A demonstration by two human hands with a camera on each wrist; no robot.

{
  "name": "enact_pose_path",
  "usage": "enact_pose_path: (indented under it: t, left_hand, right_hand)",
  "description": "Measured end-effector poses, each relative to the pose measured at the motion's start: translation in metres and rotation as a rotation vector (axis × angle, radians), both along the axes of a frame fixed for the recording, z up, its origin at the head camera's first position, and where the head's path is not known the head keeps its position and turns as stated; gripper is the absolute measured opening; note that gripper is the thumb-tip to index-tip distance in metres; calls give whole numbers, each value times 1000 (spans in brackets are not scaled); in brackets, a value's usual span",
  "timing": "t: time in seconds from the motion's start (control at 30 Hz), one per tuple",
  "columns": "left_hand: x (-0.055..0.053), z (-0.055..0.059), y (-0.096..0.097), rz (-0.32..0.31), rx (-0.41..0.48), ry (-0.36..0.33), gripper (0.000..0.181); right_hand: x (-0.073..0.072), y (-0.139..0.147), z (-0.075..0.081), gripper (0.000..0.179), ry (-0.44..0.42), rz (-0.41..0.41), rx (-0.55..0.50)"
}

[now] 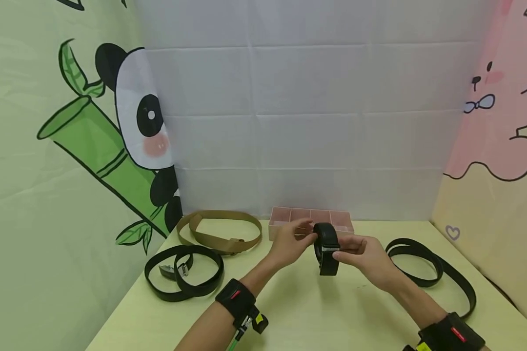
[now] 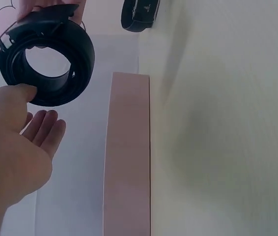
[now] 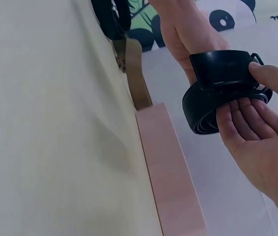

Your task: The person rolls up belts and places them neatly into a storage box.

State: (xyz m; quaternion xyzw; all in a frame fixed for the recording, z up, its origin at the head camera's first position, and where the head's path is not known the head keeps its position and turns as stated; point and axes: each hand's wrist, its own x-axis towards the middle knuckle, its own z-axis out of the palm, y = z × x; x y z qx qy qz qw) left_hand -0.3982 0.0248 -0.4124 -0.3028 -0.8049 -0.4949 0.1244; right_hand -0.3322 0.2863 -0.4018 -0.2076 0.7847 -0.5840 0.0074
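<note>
A smooth, pale yellow surface is being covered in places by a flat tan belt, a glossy black belt looped at left, a dark belt curling at right, and a pink compartmented box at the back. Above the surface, in front of the box, a tightly coiled black belt is being gripped between the right hand's thumb and fingers, while its rim is being touched by the left hand's thumb, the other fingers being held loosely apart.
</note>
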Motion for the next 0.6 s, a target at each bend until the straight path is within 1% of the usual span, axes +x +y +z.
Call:
enact_pose_path:
  t: [0.1,0.2,0.27,0.33,0.43,0.5,0.6]
  left_hand:
    - [-4,6,8,-32,-5,-85,40]
    - [-10,12,16,-110,-57,-130,42]
    - [-16,16,23,-167,-96,-127,41]
    - [-23,21,30,-200,-109,-103,40]
    - [-35,28,38,-207,-107,-68,38]
    - [-42,31,43,-190,-109,-73,38]
    - [-52,31,50,-152,-121,-78,39]
  right_hand:
    - [-12,9,6,56,9,-105,37]
    - [-27,16,13,60,17,-193,68]
    - [-38,18,17,60,22,-225,87]
    - [-47,19,21,60,37,-235,98]
    - [-60,19,26,58,70,-234,120]
    - [-68,20,27,56,94,-236,139]
    - [-80,20,27,52,127,-250,160]
